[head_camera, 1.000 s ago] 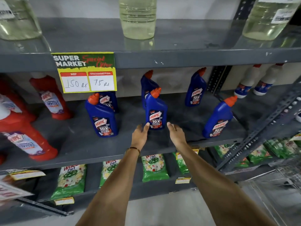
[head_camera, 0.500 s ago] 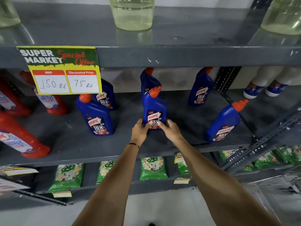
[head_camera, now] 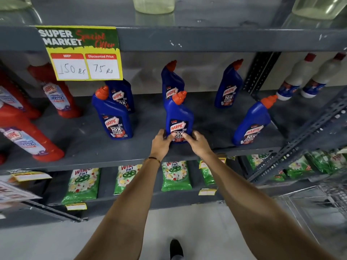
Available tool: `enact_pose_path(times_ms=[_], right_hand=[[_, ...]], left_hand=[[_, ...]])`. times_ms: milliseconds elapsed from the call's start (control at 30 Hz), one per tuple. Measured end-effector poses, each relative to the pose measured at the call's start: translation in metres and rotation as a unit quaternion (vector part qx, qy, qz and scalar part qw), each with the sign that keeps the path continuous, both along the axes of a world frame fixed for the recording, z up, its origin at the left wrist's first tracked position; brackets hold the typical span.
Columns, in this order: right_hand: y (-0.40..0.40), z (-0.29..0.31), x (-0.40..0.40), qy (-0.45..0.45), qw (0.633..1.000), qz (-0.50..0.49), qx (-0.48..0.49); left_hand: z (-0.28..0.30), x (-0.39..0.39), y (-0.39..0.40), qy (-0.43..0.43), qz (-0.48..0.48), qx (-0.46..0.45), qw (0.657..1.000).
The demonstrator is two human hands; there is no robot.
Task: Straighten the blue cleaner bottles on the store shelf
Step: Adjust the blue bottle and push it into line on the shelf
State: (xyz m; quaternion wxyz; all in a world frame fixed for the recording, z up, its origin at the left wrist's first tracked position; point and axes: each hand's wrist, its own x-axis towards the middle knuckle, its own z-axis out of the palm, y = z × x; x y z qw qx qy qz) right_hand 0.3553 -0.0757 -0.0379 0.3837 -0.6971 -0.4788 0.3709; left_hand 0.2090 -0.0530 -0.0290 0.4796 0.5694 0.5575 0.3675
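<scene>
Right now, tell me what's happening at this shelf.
A person is straightening blue cleaner bottles on the grey middle shelf. The left hand and right hand grip the base of the front centre bottle, which stands upright near the shelf's front edge. Five other blue bottles stand untouched around it, the front right bottle leaning noticeably in this wide-angle view.

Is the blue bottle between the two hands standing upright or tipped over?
Upright: the blue bottle stands on its base, cap on top, label facing forward.
</scene>
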Motion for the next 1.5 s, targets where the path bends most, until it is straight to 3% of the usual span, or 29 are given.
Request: enact_pose_path(times_ms=[633,1500], right_hand=[[-0.03,0.001,-0.005,-0.044,0.999,0.004,-0.002],[-0.029,0.002,-0.002,-0.037,0.999,0.002,-0.006]], left_hand=[[-0.001,-0.007,-0.028,-0.002,-0.02,-0.002,1.0],[0.002,-0.004,-0.028,0.018,-0.032,-0.01,0.999]])
